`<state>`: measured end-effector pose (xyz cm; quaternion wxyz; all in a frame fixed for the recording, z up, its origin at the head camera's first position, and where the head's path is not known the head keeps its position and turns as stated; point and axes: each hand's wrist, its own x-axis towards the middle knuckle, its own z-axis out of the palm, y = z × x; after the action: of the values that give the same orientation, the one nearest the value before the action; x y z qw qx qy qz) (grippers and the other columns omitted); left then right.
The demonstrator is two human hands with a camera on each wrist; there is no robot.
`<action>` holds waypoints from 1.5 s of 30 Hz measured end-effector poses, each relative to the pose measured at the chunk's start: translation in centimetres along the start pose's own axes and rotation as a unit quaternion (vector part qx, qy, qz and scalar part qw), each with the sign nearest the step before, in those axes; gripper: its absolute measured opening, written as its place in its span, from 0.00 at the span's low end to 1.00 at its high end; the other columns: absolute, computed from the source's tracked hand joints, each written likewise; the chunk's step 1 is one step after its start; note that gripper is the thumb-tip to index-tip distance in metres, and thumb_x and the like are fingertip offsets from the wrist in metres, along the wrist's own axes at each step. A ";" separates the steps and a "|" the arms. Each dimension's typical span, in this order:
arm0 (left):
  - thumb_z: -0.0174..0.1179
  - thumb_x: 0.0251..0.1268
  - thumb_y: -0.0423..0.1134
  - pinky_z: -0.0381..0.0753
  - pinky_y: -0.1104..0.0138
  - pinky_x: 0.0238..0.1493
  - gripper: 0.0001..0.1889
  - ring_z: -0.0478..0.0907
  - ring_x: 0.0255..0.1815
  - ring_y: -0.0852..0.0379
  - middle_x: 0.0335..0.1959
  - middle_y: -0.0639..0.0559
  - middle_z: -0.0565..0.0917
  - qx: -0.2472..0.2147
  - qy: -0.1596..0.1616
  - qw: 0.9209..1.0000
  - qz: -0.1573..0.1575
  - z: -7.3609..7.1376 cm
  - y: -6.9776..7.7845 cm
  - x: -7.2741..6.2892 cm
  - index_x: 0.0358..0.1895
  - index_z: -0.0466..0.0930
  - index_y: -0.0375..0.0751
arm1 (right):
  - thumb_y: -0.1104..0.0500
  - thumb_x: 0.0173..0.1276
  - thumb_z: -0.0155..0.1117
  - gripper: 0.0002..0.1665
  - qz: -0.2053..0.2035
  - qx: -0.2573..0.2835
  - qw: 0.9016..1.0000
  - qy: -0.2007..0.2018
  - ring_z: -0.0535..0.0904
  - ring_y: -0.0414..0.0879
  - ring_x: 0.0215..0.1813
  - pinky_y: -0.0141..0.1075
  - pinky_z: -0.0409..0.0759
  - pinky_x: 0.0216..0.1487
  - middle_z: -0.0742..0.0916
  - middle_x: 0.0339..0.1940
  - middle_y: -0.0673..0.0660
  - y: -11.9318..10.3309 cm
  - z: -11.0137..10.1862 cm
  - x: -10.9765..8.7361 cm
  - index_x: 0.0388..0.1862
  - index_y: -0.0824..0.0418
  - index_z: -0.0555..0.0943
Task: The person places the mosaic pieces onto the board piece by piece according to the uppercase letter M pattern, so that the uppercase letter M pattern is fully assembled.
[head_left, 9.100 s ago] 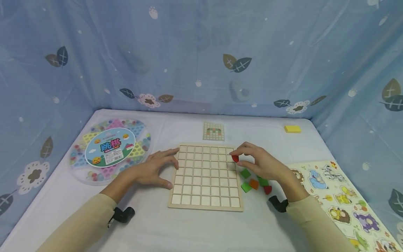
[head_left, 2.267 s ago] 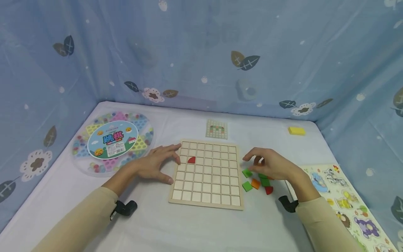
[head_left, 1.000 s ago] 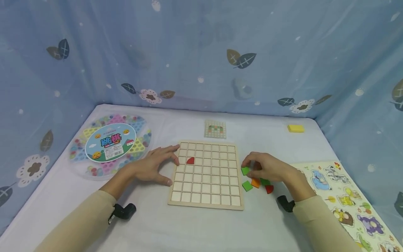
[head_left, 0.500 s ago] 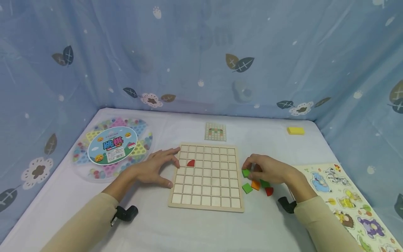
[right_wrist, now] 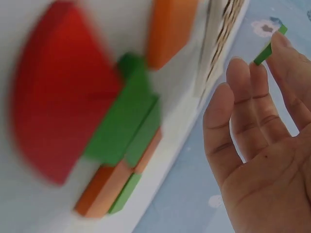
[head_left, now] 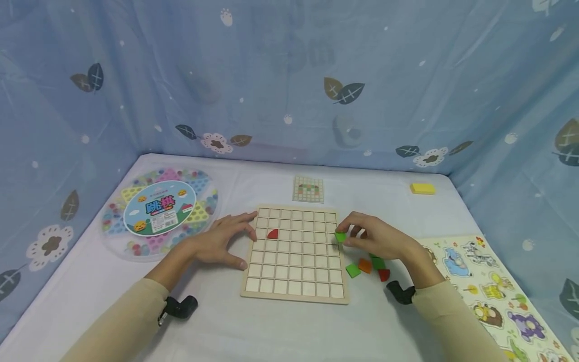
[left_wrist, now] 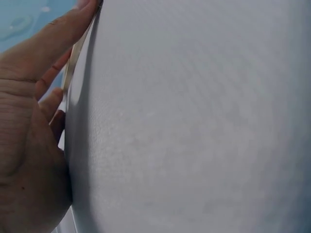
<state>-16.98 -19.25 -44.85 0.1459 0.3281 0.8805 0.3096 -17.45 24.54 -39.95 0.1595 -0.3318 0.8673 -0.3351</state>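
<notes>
My right hand point(head_left: 379, 236) pinches a green square tile point(head_left: 341, 237) between thumb and fingertips, at the right edge of a wooden grid board point(head_left: 294, 299). In the right wrist view the green tile point(right_wrist: 270, 46) stands edge-on at the fingertips. My left hand point(head_left: 221, 241) rests with spread fingers along the board's left side, thumb and fingertips at its rim. A red quarter-circle piece point(head_left: 273, 234) lies in a cell near the board's left, third row from the top. Right of the board lie loose pieces: a green tile point(head_left: 353, 270), an orange one point(head_left: 365, 265) and a red quarter-circle point(head_left: 384, 274).
Behind the board lies a small pattern card point(head_left: 308, 189). A round Chinese checkers set point(head_left: 158, 208) is at the left, an animal picture board point(head_left: 493, 291) at the right. A yellow block point(head_left: 422, 188) sits at the back right, before a blue curtain point(head_left: 280, 75).
A red quarter-circle piece was put into a board cell from my right hand. That hand then went back to the loose pieces, picked up a green tile and brought it left to the board's edge.
</notes>
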 end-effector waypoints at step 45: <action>0.77 0.51 0.60 0.35 0.34 0.78 0.30 0.42 0.85 0.38 0.86 0.48 0.49 -0.009 -0.014 1.000 -0.001 -0.3 0.2 0.1 0.56 0.75 0.62 | 0.59 0.74 0.67 0.18 -0.048 0.068 0.996 -0.017 0.81 0.49 0.54 0.46 0.82 0.54 0.85 0.58 0.53 -3.8 2.4 9.7 0.61 0.56 0.81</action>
<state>-17.10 -19.24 -44.52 0.1618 0.3302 0.8759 0.3123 -21.57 14.70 -39.60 0.1805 -0.3671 0.8225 -0.3952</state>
